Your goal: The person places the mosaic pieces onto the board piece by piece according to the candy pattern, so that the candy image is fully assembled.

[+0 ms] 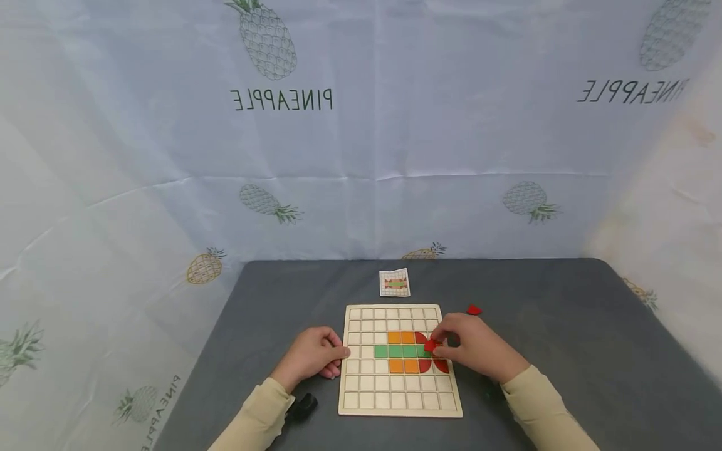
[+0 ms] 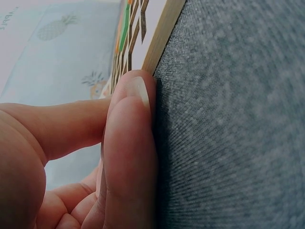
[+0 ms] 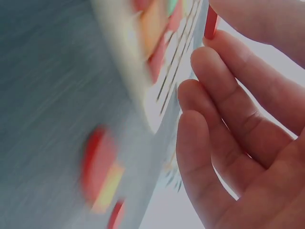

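Observation:
A pale wooden grid board (image 1: 399, 401) lies on the dark table. My left hand (image 1: 317, 355) holds its left edge, the thumb at the rim; in the left wrist view the fingers (image 2: 128, 148) meet that edge. Above the board's right side, my right hand (image 1: 476, 346) pinches a small red tile (image 1: 430, 345) between thumb and index finger. That red tile (image 3: 211, 23) appears edge-on in the right wrist view, the other fingers loosely bent. Below it, a row of green tiles (image 1: 395, 351) runs between orange tiles (image 1: 401, 337), with curved red pieces (image 1: 441, 364) at the right end.
A small printed card (image 1: 395, 283) showing a coloured pattern lies beyond the board. Another red piece (image 1: 474, 310) is on the table behind my right hand. The right wrist view shows a blurred yellow piece (image 3: 108, 187) beside red ones. A black object (image 1: 301, 407) sits by my left wrist.

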Action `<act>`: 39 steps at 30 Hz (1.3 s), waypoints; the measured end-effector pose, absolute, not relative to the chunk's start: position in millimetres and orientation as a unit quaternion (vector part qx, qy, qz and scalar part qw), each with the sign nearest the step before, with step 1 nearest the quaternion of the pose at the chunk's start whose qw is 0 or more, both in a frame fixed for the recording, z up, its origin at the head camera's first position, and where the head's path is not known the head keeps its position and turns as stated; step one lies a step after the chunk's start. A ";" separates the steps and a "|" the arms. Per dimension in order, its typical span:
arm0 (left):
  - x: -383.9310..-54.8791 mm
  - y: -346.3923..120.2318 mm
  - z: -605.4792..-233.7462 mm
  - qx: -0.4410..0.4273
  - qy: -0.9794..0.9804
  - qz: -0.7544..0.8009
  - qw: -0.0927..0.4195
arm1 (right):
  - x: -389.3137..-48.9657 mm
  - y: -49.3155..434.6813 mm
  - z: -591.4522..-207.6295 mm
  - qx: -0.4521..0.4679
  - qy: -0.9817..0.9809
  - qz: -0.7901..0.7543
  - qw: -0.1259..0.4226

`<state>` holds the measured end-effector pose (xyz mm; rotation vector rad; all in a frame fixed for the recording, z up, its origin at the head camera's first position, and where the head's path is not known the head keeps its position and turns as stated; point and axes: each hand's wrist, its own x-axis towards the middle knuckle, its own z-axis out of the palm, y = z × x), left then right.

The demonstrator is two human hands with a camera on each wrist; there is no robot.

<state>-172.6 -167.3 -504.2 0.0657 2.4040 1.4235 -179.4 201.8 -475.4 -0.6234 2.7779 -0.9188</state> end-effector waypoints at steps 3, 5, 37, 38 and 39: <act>-172.7 -167.6 -504.9 0.027 0.845 0.506 0.173 | -192.0 179.3 -475.1 -0.210 0.925 -0.305 0.077; -173.0 -167.6 -505.0 0.028 0.844 0.507 0.173 | -198.6 165.3 -475.0 -0.217 0.926 -0.301 0.072; -173.7 -163.8 -502.7 0.011 0.852 0.496 0.165 | -213.3 103.3 -482.5 -0.272 0.929 -0.247 0.037; -173.8 -163.8 -502.6 0.012 0.852 0.497 0.165 | -213.5 103.3 -483.0 -0.273 0.929 -0.246 0.035; -173.9 -163.7 -502.6 0.012 0.852 0.496 0.164 | -213.8 103.4 -483.4 -0.275 0.929 -0.245 0.033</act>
